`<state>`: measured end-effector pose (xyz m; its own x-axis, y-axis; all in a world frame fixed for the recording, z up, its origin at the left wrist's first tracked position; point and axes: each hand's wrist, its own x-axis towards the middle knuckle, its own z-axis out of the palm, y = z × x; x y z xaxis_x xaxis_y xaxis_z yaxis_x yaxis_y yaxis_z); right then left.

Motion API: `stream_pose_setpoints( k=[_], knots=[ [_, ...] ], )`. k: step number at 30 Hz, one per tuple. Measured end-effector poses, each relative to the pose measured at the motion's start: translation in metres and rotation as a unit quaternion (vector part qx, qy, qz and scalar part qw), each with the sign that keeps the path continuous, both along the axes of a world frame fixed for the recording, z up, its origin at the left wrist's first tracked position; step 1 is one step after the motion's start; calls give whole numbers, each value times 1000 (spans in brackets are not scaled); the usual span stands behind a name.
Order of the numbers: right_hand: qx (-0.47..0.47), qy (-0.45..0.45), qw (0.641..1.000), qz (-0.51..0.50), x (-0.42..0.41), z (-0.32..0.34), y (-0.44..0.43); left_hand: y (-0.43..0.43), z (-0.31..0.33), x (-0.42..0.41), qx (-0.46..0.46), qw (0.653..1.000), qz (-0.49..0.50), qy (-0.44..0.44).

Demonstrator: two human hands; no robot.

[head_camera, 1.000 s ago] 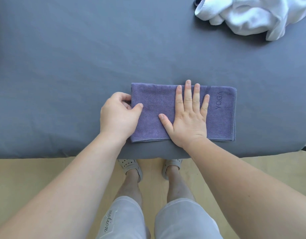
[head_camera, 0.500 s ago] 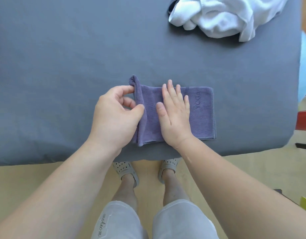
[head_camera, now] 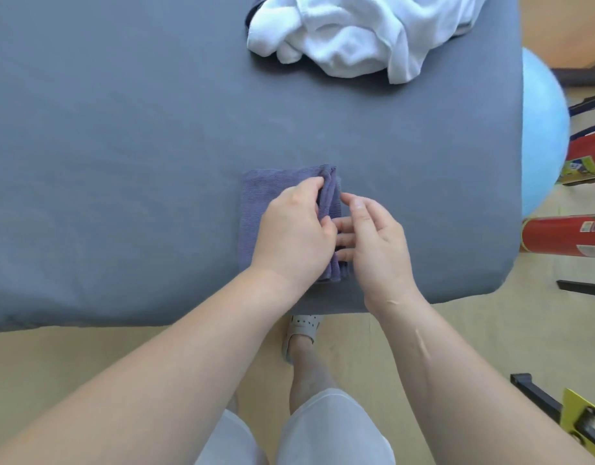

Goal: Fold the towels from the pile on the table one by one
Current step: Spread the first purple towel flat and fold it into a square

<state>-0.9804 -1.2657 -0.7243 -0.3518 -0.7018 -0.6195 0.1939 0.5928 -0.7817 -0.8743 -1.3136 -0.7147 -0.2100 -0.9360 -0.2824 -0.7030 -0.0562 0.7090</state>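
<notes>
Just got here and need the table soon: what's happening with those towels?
A person is folding a purple towel near the front edge of the grey table. Their left hand pinches the folded-over layer at the towel's right edge, while the right hand hovers beside it, fingers relaxed at that edge. A heap of white towels waits unfolded at the far side.

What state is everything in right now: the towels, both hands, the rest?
purple towel, folded into a small rectangle, flat on the table
left hand, pinching the towel's folded-over right edge
right hand, open, fingers at the towel's right edge
white towels, crumpled heap, unfolded, at the table's far side
red cylinder, lying on its side on the floor
</notes>
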Motion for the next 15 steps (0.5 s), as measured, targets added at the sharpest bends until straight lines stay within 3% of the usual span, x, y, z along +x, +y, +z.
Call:
stream_pose_setpoints(
  k=[5, 8, 11, 15],
  knots=[
    [32, 86, 994, 66, -11, -13, 3, 6, -19, -6, -23, 998, -46, -23],
    [38, 128, 986, 102, -12, -15, 0, 9, -15, 14, -151, 986, -56, -34],
    [40, 168, 976, 136, -12, -15, -4, 11, -20, 37, -262, 954, -86, -116],
    [-15, 158, 975, 156, -15, -16, -6, 21, -35, 50, -161, 929, -201, -267]
  ],
)
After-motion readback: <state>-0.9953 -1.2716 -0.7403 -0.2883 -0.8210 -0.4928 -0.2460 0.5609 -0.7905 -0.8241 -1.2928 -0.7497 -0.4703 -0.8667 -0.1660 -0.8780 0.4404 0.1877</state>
